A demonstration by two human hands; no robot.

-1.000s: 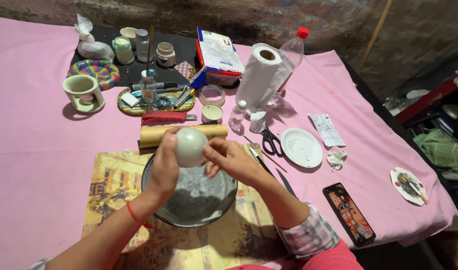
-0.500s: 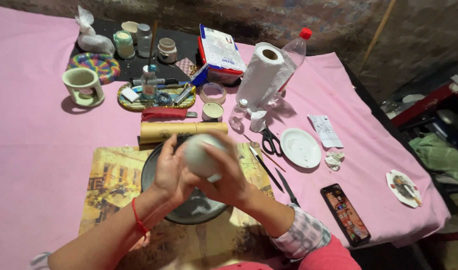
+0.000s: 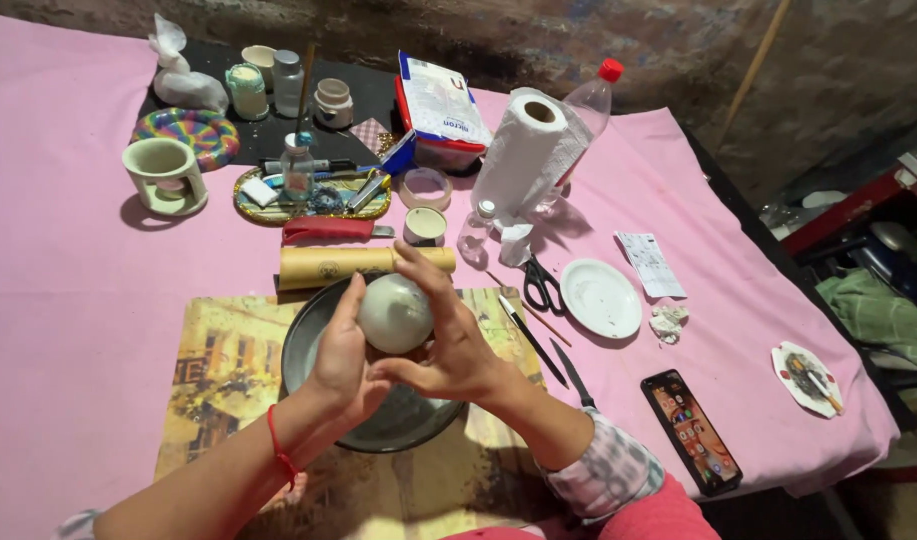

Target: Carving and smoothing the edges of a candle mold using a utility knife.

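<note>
Both hands cup a pale greenish-white ball (image 3: 392,312) and hold it just above a dark round metal plate (image 3: 410,422). My left hand (image 3: 340,355) presses the ball's left side; a red thread is tied round that wrist. My right hand (image 3: 448,340) wraps the ball's right side and underside, fingers spread over its top. The plate rests on a yellow printed mat (image 3: 218,372) on the pink tablecloth (image 3: 68,300).
A tan rolling pin (image 3: 338,265) lies behind the plate. Scissors (image 3: 543,285), thin tools (image 3: 523,330), a white saucer (image 3: 600,297) and a phone (image 3: 690,430) lie right. Behind stand a paper towel roll (image 3: 523,155), bottle (image 3: 588,105), box (image 3: 438,110), cup (image 3: 163,175), tray (image 3: 308,192) and jars.
The ball has stayed between both hands over the plate. My right hand has shifted round it, from the side to on top and back to its right side and underside.
</note>
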